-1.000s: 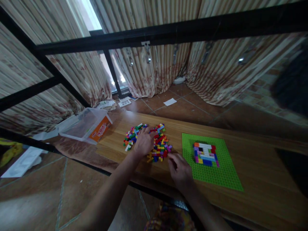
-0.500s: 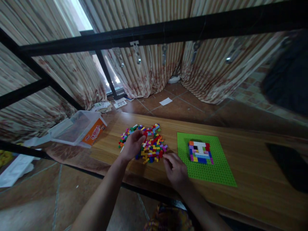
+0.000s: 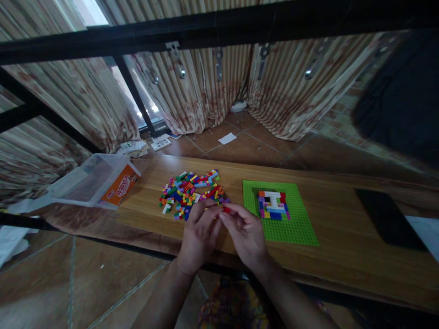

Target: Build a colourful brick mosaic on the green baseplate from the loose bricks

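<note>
My left hand [image 3: 201,228] and my right hand [image 3: 246,229] meet in front of the brick pile, fingertips pinched together. Between them shows a small red toy brick [image 3: 226,209], partly covered by the fingers; whether it is one piece or two I cannot tell. Just behind lies a loose heap of coloured toy bricks [image 3: 185,192] on the wooden table. To the right of my hands rests a green baseplate [image 3: 302,228], bearing a flat mosaic of bricks [image 3: 274,215] in white, red, blue, orange, pink and yellow.
A clear plastic box [image 3: 92,183] with an orange label stands at the table's left end. Toward the right lie a dark flat panel [image 3: 384,219] and a white sheet [image 3: 425,233]. A black metal bar [image 3: 206,34] crosses above, before striped curtains. A dark shape hangs at upper right.
My left hand has come back from the pile toward the right with the red brick. My right hand has come in to meet it. The view has shifted slightly right.
</note>
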{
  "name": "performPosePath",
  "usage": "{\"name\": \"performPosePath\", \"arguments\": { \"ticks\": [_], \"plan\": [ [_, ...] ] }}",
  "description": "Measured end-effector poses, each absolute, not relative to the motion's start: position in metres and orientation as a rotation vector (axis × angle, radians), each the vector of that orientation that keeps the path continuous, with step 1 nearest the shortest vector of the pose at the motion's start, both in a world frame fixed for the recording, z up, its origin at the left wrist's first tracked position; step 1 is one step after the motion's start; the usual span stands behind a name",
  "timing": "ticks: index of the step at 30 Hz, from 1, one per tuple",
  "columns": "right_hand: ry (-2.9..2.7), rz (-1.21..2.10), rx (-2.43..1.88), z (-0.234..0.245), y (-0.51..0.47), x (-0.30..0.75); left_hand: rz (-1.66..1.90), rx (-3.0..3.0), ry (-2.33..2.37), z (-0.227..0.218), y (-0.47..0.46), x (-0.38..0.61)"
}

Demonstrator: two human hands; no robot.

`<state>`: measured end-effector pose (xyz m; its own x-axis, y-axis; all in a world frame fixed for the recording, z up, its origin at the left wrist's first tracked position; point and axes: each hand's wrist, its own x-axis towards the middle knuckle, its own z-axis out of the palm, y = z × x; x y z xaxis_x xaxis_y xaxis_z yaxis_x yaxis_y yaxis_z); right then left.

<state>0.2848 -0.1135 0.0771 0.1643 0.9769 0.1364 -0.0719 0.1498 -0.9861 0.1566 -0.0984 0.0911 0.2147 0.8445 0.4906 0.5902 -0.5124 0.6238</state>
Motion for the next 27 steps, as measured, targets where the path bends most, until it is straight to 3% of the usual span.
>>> {"name": "performPosePath", "arguments": {
  "ticks": [9, 13, 22, 27],
  "plan": [
    [-1.343, 0.879, -1.152, 0.075, -0.132, 0.317, 0.969, 2.234, 1.197, 0.109, -0.105, 0.154],
    [-1.303, 0.939, -1.157, 0.073, -0.135, 0.32, 1.037, 2.18, 1.173, 0.11, -0.109, 0.158],
    [-1.027, 1.067, -1.24, 0.066, -0.136, 0.322, 1.21, 1.721, 1.371, 0.082, -0.098, 0.152],
    [-1.157, 1.047, -1.333, 0.047, -0.132, 0.324, 1.146, 1.713, 1.552, 0.069, -0.087, 0.139]
  ]
}}
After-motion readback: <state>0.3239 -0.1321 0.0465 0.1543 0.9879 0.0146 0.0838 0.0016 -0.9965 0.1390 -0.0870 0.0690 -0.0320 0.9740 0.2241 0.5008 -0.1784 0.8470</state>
